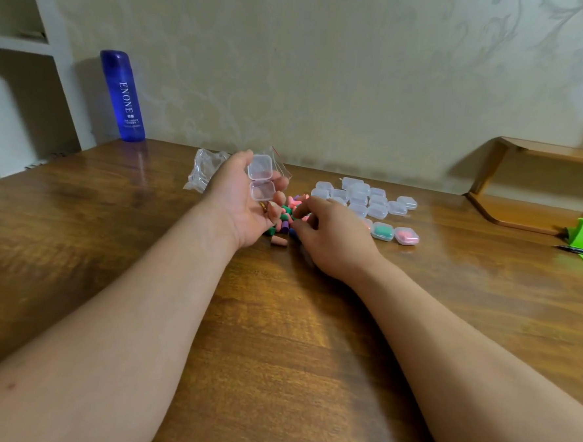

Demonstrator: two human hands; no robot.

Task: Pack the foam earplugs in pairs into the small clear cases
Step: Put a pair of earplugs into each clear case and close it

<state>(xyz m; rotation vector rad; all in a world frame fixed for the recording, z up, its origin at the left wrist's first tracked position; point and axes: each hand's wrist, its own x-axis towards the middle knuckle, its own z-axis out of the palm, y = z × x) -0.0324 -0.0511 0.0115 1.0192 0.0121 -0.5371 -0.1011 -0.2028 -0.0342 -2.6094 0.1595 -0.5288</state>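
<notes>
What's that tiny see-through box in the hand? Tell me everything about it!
The small clear plastic case is square with rounded corners. It stands open, its hinged lid flipped up away from the person, and both halves look empty. The left hand, palm up, holds it on curled fingers, above the pile of coloured foam earplugs.
</notes>
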